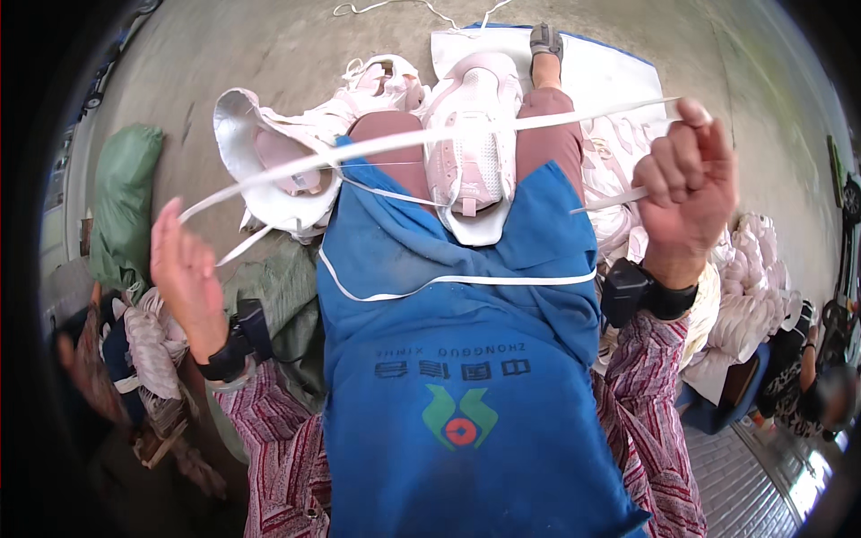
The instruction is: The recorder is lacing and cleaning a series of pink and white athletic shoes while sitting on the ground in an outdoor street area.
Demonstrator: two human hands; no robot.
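Observation:
A white shoelace (386,142) is pulled taut between my two hands, crossing above a pale pink and white sneaker (482,169) on my lap. My left hand (188,278), raised at the left, is closed on one end of the lace, and a short white length comes out below its fingers. At the right, my right hand (686,184) is curled in a fist round the other end. A loose tail sticks out from it toward the sneaker. Another length of white lace lies slack across my blue apron (538,359).
More pale pink sneakers (381,85) lie beyond my left knee, by a white curved sheet (238,134). Several shoes (758,278) are piled at the right. A green sack (126,202) stands at the left. Other people (807,386) are at the far right and left.

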